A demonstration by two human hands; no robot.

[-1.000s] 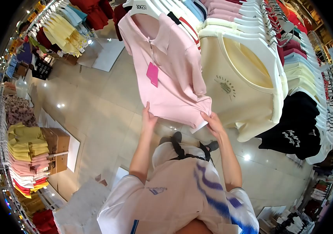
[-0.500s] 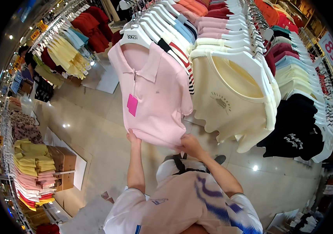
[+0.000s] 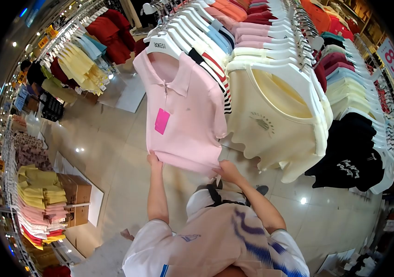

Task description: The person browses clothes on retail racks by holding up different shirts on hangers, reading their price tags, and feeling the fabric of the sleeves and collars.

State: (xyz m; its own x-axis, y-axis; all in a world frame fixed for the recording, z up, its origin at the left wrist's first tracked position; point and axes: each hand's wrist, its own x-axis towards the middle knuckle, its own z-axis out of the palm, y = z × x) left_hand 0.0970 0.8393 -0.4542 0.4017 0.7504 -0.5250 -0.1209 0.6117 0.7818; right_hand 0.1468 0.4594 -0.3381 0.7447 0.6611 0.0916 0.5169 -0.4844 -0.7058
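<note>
On a white plastic hanger, a pink collared short-sleeved shirt
Your left hand pinches one hem corner between its fingers, your right hand the other; pull lightly and evenly, so the cloth lies flat without slipping.

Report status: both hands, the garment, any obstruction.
Left hand and right hand gripping hem of pink collared short-sleeved shirt. Shirt on white plastic-looking hanger. Cream scoop-neck top hanging beside it; nothing seen blocking hands.

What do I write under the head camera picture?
Left hand and right hand hold a hanging pink polo shirt by its hem.
</note>
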